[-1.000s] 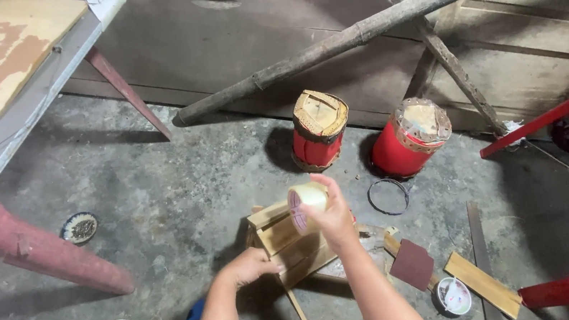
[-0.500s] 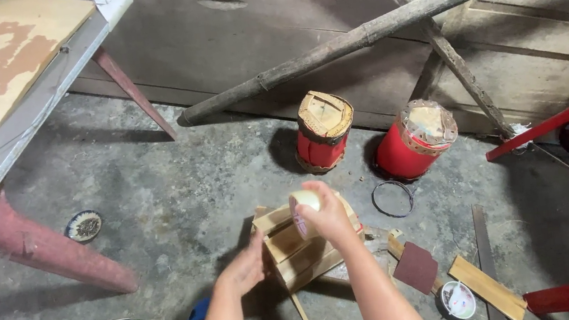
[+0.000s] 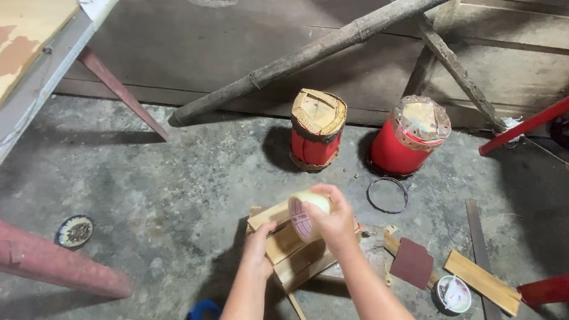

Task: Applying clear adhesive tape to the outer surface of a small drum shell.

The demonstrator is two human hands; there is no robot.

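Head view, tape roll point(image 3: 303, 215) inside right-hand fingers point(image 3: 328, 207)

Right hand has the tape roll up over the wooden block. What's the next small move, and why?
Probably bring the tape roll down against the wooden block: the right hand holds it just above the block's top, while the left hand braces the block's side on the floor.

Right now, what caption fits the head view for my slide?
Right hand holds a tape roll over a small wooden frame steadied by the left hand, two red cans behind.
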